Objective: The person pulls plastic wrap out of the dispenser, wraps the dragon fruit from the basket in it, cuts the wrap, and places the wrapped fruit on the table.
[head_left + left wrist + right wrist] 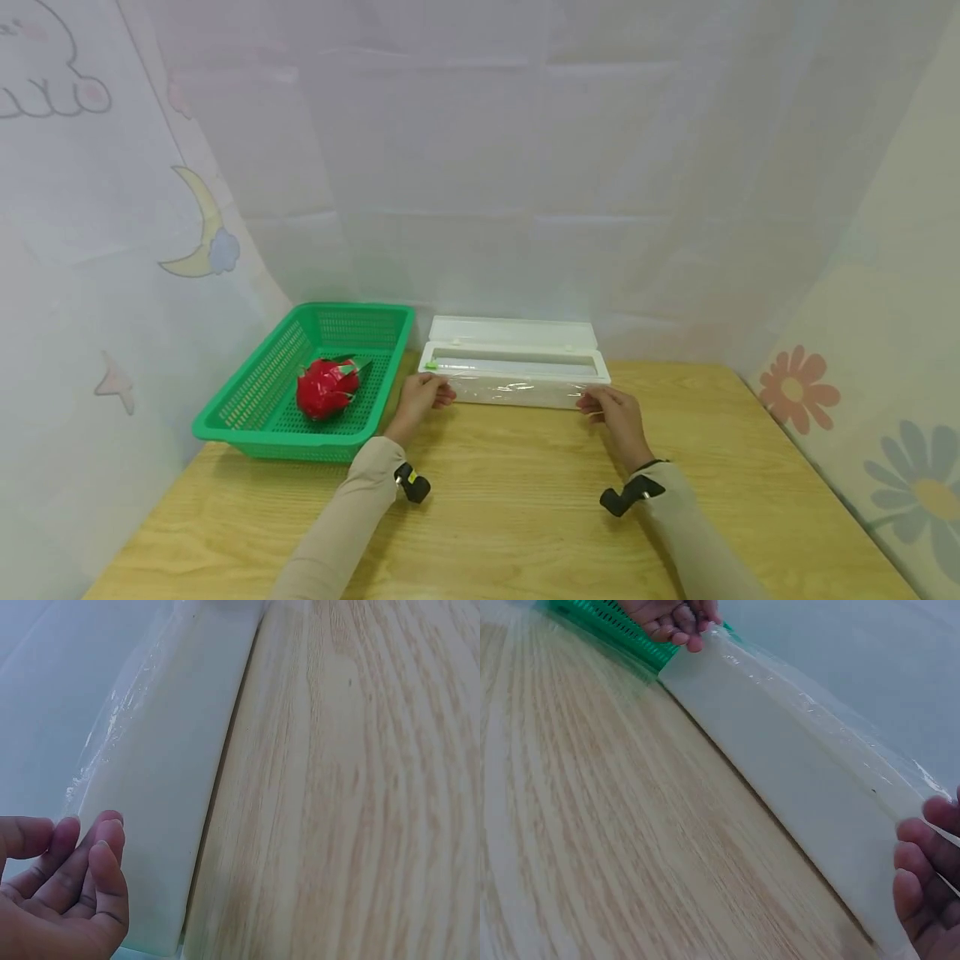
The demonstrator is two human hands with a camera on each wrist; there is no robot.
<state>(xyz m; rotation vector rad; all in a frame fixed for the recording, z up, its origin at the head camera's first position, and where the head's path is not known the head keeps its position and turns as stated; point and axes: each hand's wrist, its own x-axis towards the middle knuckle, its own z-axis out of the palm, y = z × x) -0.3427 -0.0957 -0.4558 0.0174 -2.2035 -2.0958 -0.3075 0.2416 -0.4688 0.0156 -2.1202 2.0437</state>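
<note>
A white cling film dispenser box lies on the wooden table with its lid open toward the back. A strip of clear film hangs over its front wall. My left hand pinches the film at the box's left end; in the left wrist view its fingers close together at the film edge. My right hand holds the film's right end, fingers curled beside the box.
A green plastic basket stands left of the box and holds a red dragon fruit in shiny wrap. White curtains close in the table at the back and on both sides. Bare wood lies between my forearms.
</note>
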